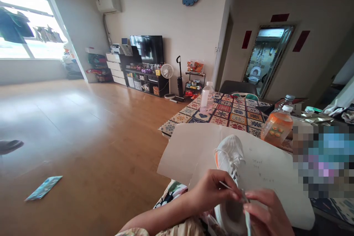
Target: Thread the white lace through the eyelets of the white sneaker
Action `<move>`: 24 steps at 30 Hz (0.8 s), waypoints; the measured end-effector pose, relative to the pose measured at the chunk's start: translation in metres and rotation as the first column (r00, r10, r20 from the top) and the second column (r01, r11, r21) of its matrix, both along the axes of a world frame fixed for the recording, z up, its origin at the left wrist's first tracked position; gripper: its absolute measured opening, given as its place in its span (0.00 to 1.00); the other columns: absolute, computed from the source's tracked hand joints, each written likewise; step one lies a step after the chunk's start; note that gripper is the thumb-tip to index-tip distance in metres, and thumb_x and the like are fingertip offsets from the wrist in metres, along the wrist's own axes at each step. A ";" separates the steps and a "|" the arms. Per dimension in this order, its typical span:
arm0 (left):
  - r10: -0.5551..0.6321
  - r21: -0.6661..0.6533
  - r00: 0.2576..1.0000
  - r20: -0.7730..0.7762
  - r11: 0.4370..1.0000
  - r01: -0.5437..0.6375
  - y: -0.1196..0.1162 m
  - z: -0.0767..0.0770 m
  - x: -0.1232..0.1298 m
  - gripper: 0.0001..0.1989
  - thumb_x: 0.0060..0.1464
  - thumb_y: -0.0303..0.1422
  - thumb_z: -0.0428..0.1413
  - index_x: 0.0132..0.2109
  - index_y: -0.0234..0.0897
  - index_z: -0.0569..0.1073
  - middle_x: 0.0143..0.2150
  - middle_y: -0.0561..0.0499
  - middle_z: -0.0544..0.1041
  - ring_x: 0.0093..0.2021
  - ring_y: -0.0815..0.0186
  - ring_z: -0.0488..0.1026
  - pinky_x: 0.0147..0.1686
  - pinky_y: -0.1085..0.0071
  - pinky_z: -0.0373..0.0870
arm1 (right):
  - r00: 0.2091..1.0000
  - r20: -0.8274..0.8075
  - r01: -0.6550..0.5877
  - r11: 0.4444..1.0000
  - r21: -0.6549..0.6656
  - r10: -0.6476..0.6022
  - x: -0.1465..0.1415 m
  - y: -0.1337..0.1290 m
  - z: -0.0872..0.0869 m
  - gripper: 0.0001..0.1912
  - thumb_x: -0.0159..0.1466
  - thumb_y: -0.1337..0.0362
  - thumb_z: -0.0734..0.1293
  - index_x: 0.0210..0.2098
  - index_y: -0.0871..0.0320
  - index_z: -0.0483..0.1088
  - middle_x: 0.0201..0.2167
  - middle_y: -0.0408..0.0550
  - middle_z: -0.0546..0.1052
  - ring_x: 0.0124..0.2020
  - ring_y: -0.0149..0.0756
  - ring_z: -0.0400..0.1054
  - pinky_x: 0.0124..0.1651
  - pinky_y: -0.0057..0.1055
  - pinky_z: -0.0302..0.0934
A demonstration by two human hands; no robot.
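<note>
A white sneaker [231, 151] with an orange patch on its side lies on a large white paper sheet [190, 138], toe pointing away from me. Over its opening my left hand [215, 190] pinches a white shoelace [225, 184]. From the other side my right hand [267, 208] grips the lace too, its fingertips close to the left ones. A pale lace end hangs below the right fingers. The upper part of the laces runs loosely across the tongue. My fingers partly hide the eyelets near the ankle.
A patterned cloth covers the table [221, 112]. A pinkish bottle [207, 97] stands behind the paper, and an orange drink bottle [277, 127] stands at the right. Assorted items crowd the far right. A blue packet [44, 188] lies on the wooden floor.
</note>
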State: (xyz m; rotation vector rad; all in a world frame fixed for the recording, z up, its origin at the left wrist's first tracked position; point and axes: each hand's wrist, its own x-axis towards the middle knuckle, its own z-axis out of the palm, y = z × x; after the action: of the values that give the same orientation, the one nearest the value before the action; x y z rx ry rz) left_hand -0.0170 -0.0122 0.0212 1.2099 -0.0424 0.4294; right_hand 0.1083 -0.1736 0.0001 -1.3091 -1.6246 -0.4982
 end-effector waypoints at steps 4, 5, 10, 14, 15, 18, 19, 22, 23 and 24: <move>0.146 -0.225 0.985 0.093 0.967 -0.122 0.015 0.000 0.008 0.24 0.45 0.49 0.67 0.28 0.35 0.67 0.27 0.53 0.76 0.32 0.71 0.73 0.39 0.76 0.68 | 0.803 -0.552 -0.156 0.973 0.169 0.225 -0.003 0.003 0.008 0.16 0.68 0.51 0.66 0.28 0.51 0.66 0.23 0.42 0.71 0.29 0.40 0.71 0.41 0.43 0.72; 0.174 -0.269 0.979 0.106 0.953 -0.140 0.022 0.002 0.008 0.24 0.47 0.50 0.65 0.30 0.36 0.65 0.26 0.56 0.74 0.31 0.73 0.72 0.40 0.76 0.68 | 0.722 -0.640 -0.174 0.965 0.198 0.261 -0.001 0.003 0.008 0.17 0.69 0.49 0.62 0.28 0.51 0.63 0.18 0.39 0.63 0.22 0.37 0.65 0.36 0.41 0.72; 0.191 -0.281 0.978 0.081 0.946 -0.161 0.064 0.006 0.001 0.20 0.54 0.44 0.62 0.33 0.39 0.60 0.17 0.66 0.51 0.15 0.77 0.46 0.20 0.82 0.55 | 0.202 -0.901 -0.197 0.917 0.346 0.383 0.037 -0.006 -0.008 0.13 0.70 0.54 0.60 0.30 0.51 0.58 0.18 0.34 0.41 0.16 0.31 0.33 0.16 0.25 0.52; 0.171 -0.120 0.985 -0.013 0.978 -0.172 0.086 0.005 -0.005 0.20 0.53 0.45 0.63 0.31 0.39 0.60 0.17 0.64 0.53 0.17 0.76 0.45 0.18 0.80 0.47 | 0.097 -0.944 -0.357 0.897 0.262 0.314 0.067 -0.014 -0.035 0.15 0.64 0.53 0.67 0.29 0.53 0.61 0.17 0.33 0.43 0.17 0.27 0.33 0.18 0.23 0.46; 0.163 -0.064 0.986 -0.042 0.984 -0.166 0.088 0.004 -0.006 0.20 0.52 0.44 0.63 0.31 0.38 0.62 0.17 0.64 0.55 0.17 0.76 0.47 0.19 0.79 0.48 | 0.125 -0.961 -0.419 0.891 0.174 0.246 0.069 -0.014 -0.039 0.16 0.62 0.51 0.69 0.29 0.54 0.63 0.17 0.33 0.46 0.17 0.26 0.36 0.19 0.22 0.45; 0.148 0.110 0.982 -0.119 0.985 -0.135 0.088 0.001 -0.007 0.16 0.52 0.41 0.63 0.33 0.36 0.67 0.17 0.62 0.60 0.18 0.75 0.52 0.19 0.78 0.49 | 0.297 -0.955 -0.532 0.829 -0.171 -0.006 0.064 -0.009 -0.042 0.21 0.58 0.47 0.73 0.28 0.58 0.65 0.19 0.35 0.54 0.20 0.25 0.45 0.24 0.22 0.44; 0.150 0.161 0.979 -0.135 0.979 -0.127 0.087 0.000 -0.008 0.14 0.53 0.40 0.62 0.33 0.35 0.68 0.17 0.61 0.61 0.18 0.75 0.53 0.20 0.78 0.50 | 0.360 -0.930 -0.530 0.806 -0.263 -0.066 0.060 -0.007 -0.040 0.24 0.58 0.45 0.73 0.27 0.59 0.65 0.20 0.36 0.55 0.21 0.26 0.46 0.24 0.23 0.44; 0.159 0.292 0.975 -0.154 0.950 -0.109 0.083 0.006 -0.007 0.11 0.54 0.38 0.61 0.31 0.36 0.68 0.18 0.61 0.61 0.19 0.75 0.54 0.20 0.78 0.51 | 0.525 -0.842 -0.476 0.776 -0.414 -0.126 0.052 0.001 -0.031 0.31 0.58 0.37 0.68 0.23 0.59 0.61 0.19 0.36 0.54 0.21 0.26 0.46 0.25 0.23 0.43; 0.158 0.331 0.976 -0.153 0.938 -0.100 0.082 0.010 -0.007 0.11 0.53 0.37 0.61 0.31 0.36 0.69 0.18 0.61 0.62 0.19 0.75 0.55 0.20 0.78 0.52 | 0.579 -0.807 -0.457 0.773 -0.439 -0.116 0.051 0.002 -0.029 0.33 0.59 0.34 0.66 0.22 0.59 0.60 0.19 0.36 0.55 0.21 0.27 0.47 0.25 0.24 0.45; 0.157 0.368 0.977 -0.146 0.925 -0.094 0.079 0.017 -0.008 0.09 0.52 0.36 0.61 0.31 0.36 0.70 0.18 0.61 0.64 0.20 0.74 0.57 0.20 0.77 0.54 | 0.633 -0.768 -0.448 0.764 -0.465 -0.096 0.051 0.004 -0.028 0.34 0.60 0.33 0.63 0.21 0.59 0.59 0.18 0.37 0.56 0.21 0.28 0.49 0.26 0.25 0.47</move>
State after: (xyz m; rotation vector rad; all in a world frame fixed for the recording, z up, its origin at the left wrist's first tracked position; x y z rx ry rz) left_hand -0.0247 0.0671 0.0379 1.6149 0.1129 0.4387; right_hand 0.1597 -0.1698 -0.0276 -1.4916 -1.1594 0.7628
